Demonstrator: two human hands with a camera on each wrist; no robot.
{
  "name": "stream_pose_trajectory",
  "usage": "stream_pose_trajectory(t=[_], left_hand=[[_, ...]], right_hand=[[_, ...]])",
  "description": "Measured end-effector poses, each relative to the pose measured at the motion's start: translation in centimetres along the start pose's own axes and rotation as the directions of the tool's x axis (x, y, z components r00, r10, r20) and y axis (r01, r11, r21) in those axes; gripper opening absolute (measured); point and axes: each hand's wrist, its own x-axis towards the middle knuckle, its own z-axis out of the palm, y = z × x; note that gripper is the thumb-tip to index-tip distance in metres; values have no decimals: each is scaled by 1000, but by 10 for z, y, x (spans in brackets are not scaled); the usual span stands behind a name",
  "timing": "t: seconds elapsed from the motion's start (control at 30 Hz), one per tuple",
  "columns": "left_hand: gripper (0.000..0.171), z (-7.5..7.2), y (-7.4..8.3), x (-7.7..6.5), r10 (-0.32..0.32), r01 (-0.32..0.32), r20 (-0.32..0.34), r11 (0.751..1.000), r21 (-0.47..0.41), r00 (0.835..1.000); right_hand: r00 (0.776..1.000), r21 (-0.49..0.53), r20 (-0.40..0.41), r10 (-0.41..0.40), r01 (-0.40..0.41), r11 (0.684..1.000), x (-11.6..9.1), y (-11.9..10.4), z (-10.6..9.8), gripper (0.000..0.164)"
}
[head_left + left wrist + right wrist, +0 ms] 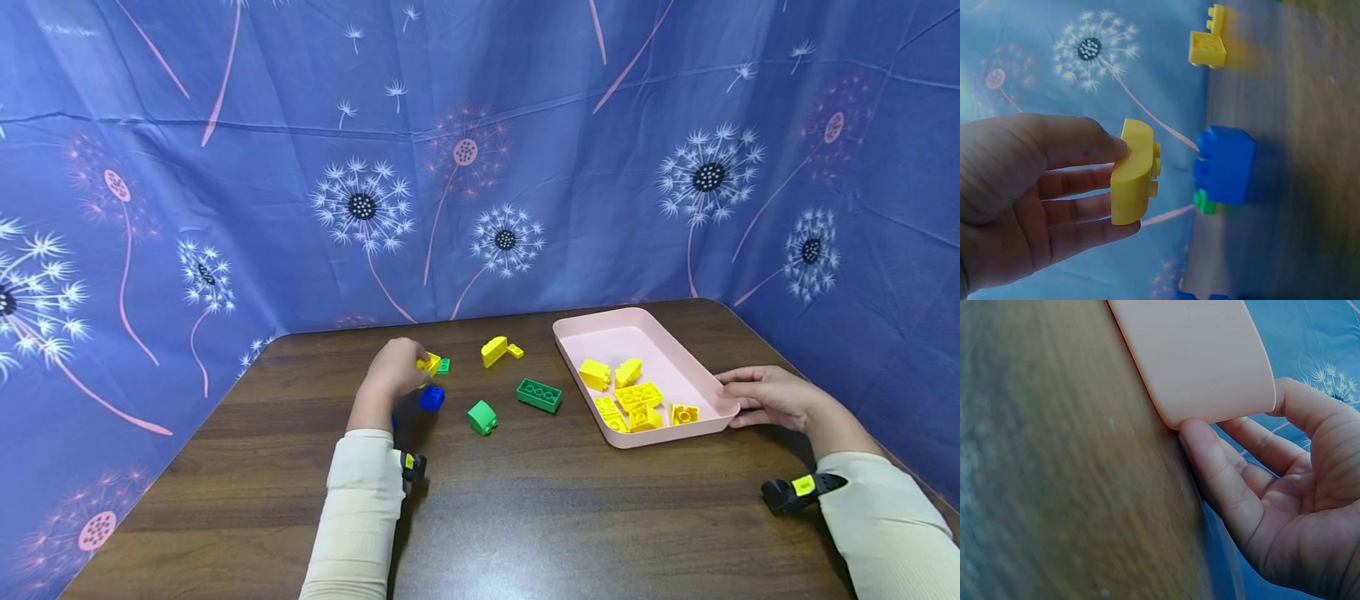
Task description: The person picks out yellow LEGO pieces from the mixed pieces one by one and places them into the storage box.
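Observation:
My left hand (392, 367) pinches a yellow toy brick (1130, 178) with one rounded end, thumb on the near face and fingers behind it. In the left wrist view its studs point right, toward a blue brick (1232, 164) on the table. A small green brick (444, 366) shows just past the held one in the head view. My right hand (772, 396) holds the near right corner of the pink tray (686, 350); the right wrist view has the thumb low on the corner and a finger at the rim. Several yellow bricks (638, 397) lie inside the tray.
Between hand and tray lie a green curved brick (482, 417) and a dark green brick (539, 395). Farther back are a yellow curved brick (493, 352) and a small yellow brick (515, 351). A blue dandelion-print cloth (570, 167) hangs behind the wooden table (525, 517).

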Motion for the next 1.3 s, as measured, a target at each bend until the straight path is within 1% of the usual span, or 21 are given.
stream_pose_trajectory(t=[0.17,0.3,0.47,0.63,0.77,0.93,1.1,1.3], left_hand=[[26,-5,9,-1,35,-35,-9,999,-8,999],[25,-8,16,-4,49,-49,-14,999,-3,999],[23,-12,22,-6,100,-99,-42,995,22,994],[24,-15,29,-7,117,-116,-51,993,23,992],[23,-17,36,-8,144,-143,-55,989,26,988],[21,-18,47,-9,193,-193,-58,981,11,980],[22,-18,59,-12,261,-261,-54,965,8,964],[22,-19,75,-16,317,-316,-52,948,23,947]], right_hand=[[1000,11,19,-7,7,1000,0,1,-1,23],[1000,3,12,-1,1,1000,1,1,-1,25],[1000,-7,1,2,-2,1000,2,1,-1,29],[1000,-1,15,-8,8,1000,2,1,-2,24],[1000,4,15,-8,8,1000,2,1,-2,21],[1000,5,4,-6,5,1000,1,0,-2,22],[1000,15,10,-3,3,1000,1,0,-1,21],[1000,16,11,4,-4,1000,0,1,-1,20]])
